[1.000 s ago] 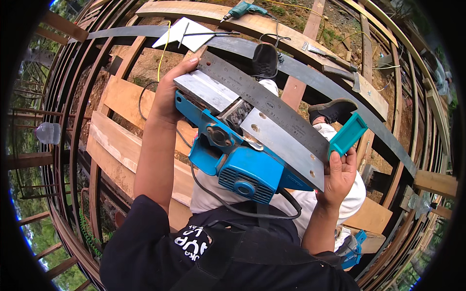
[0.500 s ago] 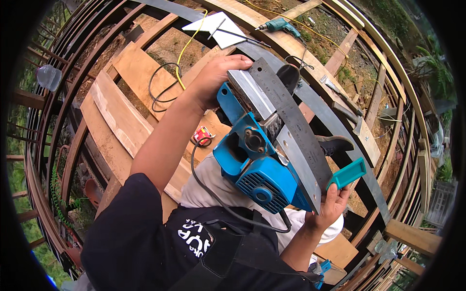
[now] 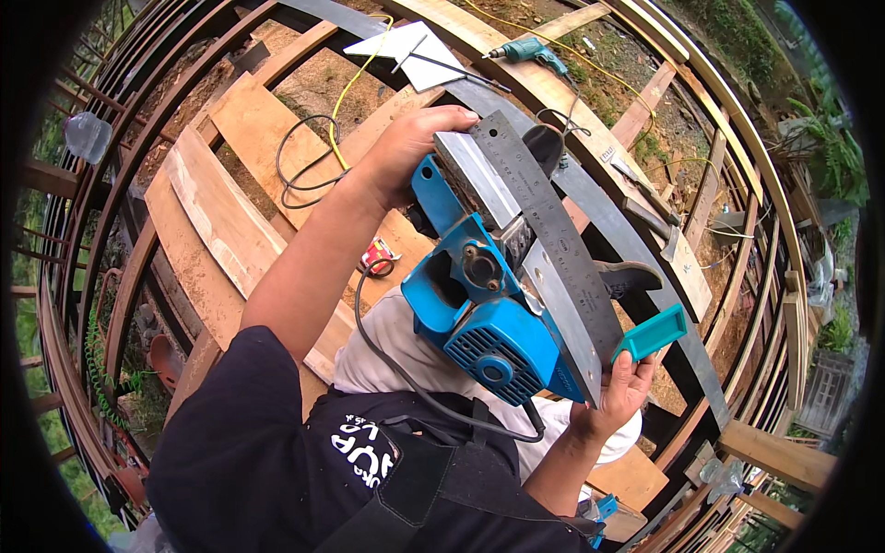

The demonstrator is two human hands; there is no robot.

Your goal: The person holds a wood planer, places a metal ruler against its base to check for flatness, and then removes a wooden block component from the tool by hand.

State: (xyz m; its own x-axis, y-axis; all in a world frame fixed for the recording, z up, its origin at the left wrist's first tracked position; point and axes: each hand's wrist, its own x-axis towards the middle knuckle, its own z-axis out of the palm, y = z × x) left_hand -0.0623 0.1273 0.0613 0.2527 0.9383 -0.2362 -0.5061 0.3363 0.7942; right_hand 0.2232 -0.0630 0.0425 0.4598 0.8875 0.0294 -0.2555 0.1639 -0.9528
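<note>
A blue electric planer (image 3: 495, 355) is held in front of my torso, tilted with its metal sole turned up. My left hand (image 3: 406, 152) is closed around its front end, the fingers mostly hidden behind it. Along the sole lies the steel blade of a try square (image 3: 564, 244), its edge against the metal. The square's teal handle (image 3: 656, 333) sticks out past the planer's rear end. My right hand (image 3: 616, 392) pinches the square near that handle, beside the planer's rear corner. From the planer a dark cord loops across my lap.
Wooden planks (image 3: 230, 226) lie at left, with a red tape measure (image 3: 376, 254) near my leg. A teal drill (image 3: 530, 53), a hammer (image 3: 651, 218) and a white angular sheet (image 3: 406, 53) rest on the far beams. A yellow cord (image 3: 343, 106) trails across; gaps show between the beams.
The whole view has shifted slightly, so the surroundings sit a little further left at the right side. Both hands keep the same hold on the planer and the try square.
</note>
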